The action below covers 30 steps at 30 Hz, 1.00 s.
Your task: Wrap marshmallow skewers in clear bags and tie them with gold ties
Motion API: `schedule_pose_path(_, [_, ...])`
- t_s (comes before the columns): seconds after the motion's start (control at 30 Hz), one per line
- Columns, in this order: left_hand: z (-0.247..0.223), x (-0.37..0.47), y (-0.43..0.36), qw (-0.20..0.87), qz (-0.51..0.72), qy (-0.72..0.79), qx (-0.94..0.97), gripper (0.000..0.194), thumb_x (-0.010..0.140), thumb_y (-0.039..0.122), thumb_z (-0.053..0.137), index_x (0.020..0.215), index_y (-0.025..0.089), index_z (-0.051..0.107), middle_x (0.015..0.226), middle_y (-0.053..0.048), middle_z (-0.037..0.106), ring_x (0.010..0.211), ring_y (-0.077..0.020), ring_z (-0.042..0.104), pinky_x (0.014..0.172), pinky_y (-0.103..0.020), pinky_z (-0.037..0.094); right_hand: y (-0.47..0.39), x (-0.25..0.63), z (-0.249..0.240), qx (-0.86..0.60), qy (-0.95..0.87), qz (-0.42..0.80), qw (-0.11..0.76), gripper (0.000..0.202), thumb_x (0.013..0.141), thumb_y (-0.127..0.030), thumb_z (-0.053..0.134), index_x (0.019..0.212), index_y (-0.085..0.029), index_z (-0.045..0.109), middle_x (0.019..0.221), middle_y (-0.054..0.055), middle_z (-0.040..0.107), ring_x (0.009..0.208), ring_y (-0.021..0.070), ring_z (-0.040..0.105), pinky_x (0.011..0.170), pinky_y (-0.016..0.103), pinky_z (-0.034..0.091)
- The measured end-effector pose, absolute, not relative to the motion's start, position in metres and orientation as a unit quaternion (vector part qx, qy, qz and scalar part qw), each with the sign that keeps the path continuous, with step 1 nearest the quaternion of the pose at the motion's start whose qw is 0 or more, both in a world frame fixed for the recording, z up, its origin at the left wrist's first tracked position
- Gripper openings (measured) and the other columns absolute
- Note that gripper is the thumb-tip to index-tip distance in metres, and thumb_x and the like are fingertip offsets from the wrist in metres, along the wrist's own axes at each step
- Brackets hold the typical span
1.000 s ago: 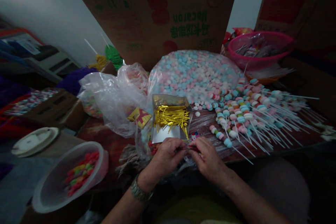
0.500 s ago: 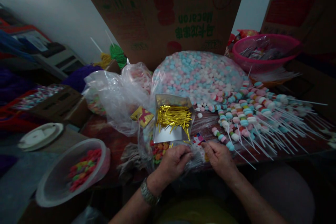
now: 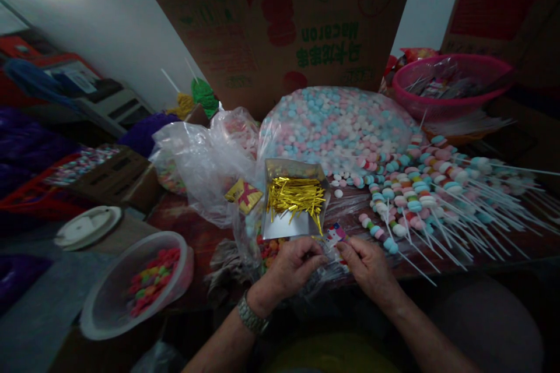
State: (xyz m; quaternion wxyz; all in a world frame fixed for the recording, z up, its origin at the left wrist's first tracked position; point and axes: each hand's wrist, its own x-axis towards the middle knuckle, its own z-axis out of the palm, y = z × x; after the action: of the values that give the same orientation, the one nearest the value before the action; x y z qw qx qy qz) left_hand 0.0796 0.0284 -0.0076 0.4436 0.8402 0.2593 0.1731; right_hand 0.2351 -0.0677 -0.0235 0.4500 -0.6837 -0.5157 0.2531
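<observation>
Low over the front of the table, my left hand [image 3: 294,265] is closed, thumb against the fingers; what it pinches, if anything, is too small to make out. To its right, my right hand [image 3: 370,265] pinches a small printed plastic bag [image 3: 336,235], white with red and purple marks, partly covered by the fingers. Just beyond my left hand stands an open tray [image 3: 284,227] of gold twist ties [image 3: 295,195]. Beyond my right hand lie several skewers of pastel candies [image 3: 411,198] with white sticks. Fruit-coloured gummies [image 3: 269,250] show in clear plastic by my left hand.
A big clear bag of pastel candies [image 3: 332,122] lies behind the tray, before a cardboard box [image 3: 271,70]. At left is a translucent bowl [image 3: 94,303] of gummies; a pink basket [image 3: 455,105] stands at back right. A gold packet [image 3: 244,195] and a crumpled cloth [image 3: 225,268] are nearby.
The whole view has shifted slightly, with the things appearing further right. My hands stay close together; the right fingertips have moved a little on the printed bag.
</observation>
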Motion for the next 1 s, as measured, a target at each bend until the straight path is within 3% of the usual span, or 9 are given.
schedule_pose_path(0.1, [-0.01, 0.074, 0.031, 0.403, 0.194, 0.26, 0.856, 0.018, 0.084, 0.025, 0.05, 0.071, 0.015, 0.057, 0.063, 0.001, 0.057, 0.06, -0.0105, 0.052, 0.058, -0.021, 0.04, -0.074, 0.246, -0.028, -0.738, -0.523, 0.176, 0.388, 0.044, 0.092, -0.037, 0.033, 0.054, -0.019, 0.043, 0.051, -0.001, 0.045, 0.051, 0.0125, 0.045, 0.051, 0.023, 0.035])
schedule_pose_path(0.23, [-0.008, 0.063, 0.039, 0.393, 0.25, 0.248, 0.849, 0.02, 0.088, 0.025, 0.045, 0.075, 0.016, 0.058, 0.07, -0.003, 0.06, 0.068, -0.0131, 0.056, 0.064, -0.023, 0.043, -0.096, 0.275, -0.037, -0.834, -0.536, -0.022, 0.129, 0.015, 0.084, -0.018, 0.047, 0.075, -0.013, 0.059, 0.076, 0.011, 0.059, 0.078, 0.0258, 0.054, 0.066, 0.035, 0.04])
schedule_pose_path(0.3, [-0.004, 0.058, 0.043, 0.376, 0.271, 0.224, 0.857, 0.02, 0.088, 0.024, 0.044, 0.077, 0.015, 0.058, 0.074, -0.005, 0.061, 0.072, -0.0145, 0.056, 0.067, -0.026, 0.044, -0.109, 0.289, -0.046, -0.857, -0.512, -0.053, 0.03, 0.017, 0.08, -0.008, 0.044, 0.081, -0.012, 0.061, 0.079, 0.012, 0.06, 0.079, 0.0285, 0.055, 0.065, 0.037, 0.041])
schedule_pose_path(0.37, [0.001, 0.054, 0.047, 0.347, 0.286, 0.198, 0.871, 0.018, 0.088, 0.023, 0.044, 0.079, 0.016, 0.058, 0.075, -0.005, 0.062, 0.073, -0.0152, 0.056, 0.068, -0.027, 0.044, -0.12, 0.301, -0.054, -0.866, -0.499, -0.031, 0.015, 0.023, 0.08, -0.004, 0.04, 0.08, -0.013, 0.061, 0.076, 0.011, 0.06, 0.075, 0.027, 0.056, 0.064, 0.038, 0.042])
schedule_pose_path(0.43, [0.005, 0.052, 0.051, 0.311, 0.295, 0.174, 0.887, 0.016, 0.088, 0.021, 0.044, 0.081, 0.016, 0.058, 0.076, -0.005, 0.064, 0.073, -0.0154, 0.055, 0.07, -0.029, 0.044, -0.128, 0.311, -0.059, -0.864, -0.494, 0.021, 0.092, 0.023, 0.08, -0.007, 0.04, 0.082, -0.013, 0.062, 0.077, 0.011, 0.061, 0.074, 0.0255, 0.057, 0.067, 0.038, 0.044])
schedule_pose_path(0.57, [0.011, 0.053, 0.054, 0.23, 0.292, 0.126, 0.92, 0.011, 0.086, 0.018, 0.047, 0.086, 0.017, 0.057, 0.081, -0.006, 0.066, 0.071, -0.0151, 0.055, 0.069, -0.03, 0.042, -0.136, 0.316, -0.047, -0.793, -0.422, 0.226, 0.378, 0.024, 0.077, -0.027, 0.055, 0.097, -0.015, 0.061, 0.086, 0.009, 0.063, 0.08, 0.0225, 0.058, 0.071, 0.035, 0.047])
schedule_pose_path(0.7, [0.007, 0.064, 0.047, 0.194, 0.277, 0.101, 0.935, 0.01, 0.084, 0.015, 0.048, 0.088, 0.016, 0.058, 0.083, -0.007, 0.066, 0.073, -0.0158, 0.057, 0.069, -0.029, 0.043, -0.119, 0.288, -0.016, -0.629, -0.234, 0.448, 0.591, 0.049, 0.064, -0.037, 0.073, 0.106, -0.02, 0.056, 0.067, -0.003, 0.054, 0.049, 0.0097, 0.047, 0.043, 0.021, 0.039])
schedule_pose_path(0.8, [0.004, 0.073, 0.038, 0.198, 0.282, 0.101, 0.933, 0.01, 0.084, 0.017, 0.049, 0.088, 0.016, 0.059, 0.081, -0.008, 0.065, 0.074, -0.0161, 0.058, 0.068, -0.027, 0.046, -0.093, 0.257, 0.001, -0.524, -0.151, 0.534, 0.646, 0.046, 0.059, -0.038, 0.077, 0.096, -0.02, 0.057, 0.059, -0.008, 0.047, 0.038, 0.003, 0.033, 0.037, 0.017, 0.026])
schedule_pose_path(1.0, [-0.001, 0.078, 0.025, 0.304, 0.239, 0.228, 0.894, 0.012, 0.082, 0.026, 0.055, 0.088, 0.016, 0.059, 0.076, -0.004, 0.063, 0.069, -0.0138, 0.057, 0.063, -0.024, 0.045, -0.065, 0.231, -0.005, -0.548, -0.167, 0.515, 0.637, 0.034, 0.056, -0.041, 0.078, 0.068, -0.016, 0.057, 0.057, -0.002, 0.056, 0.051, 0.0121, 0.05, 0.051, 0.025, 0.042])
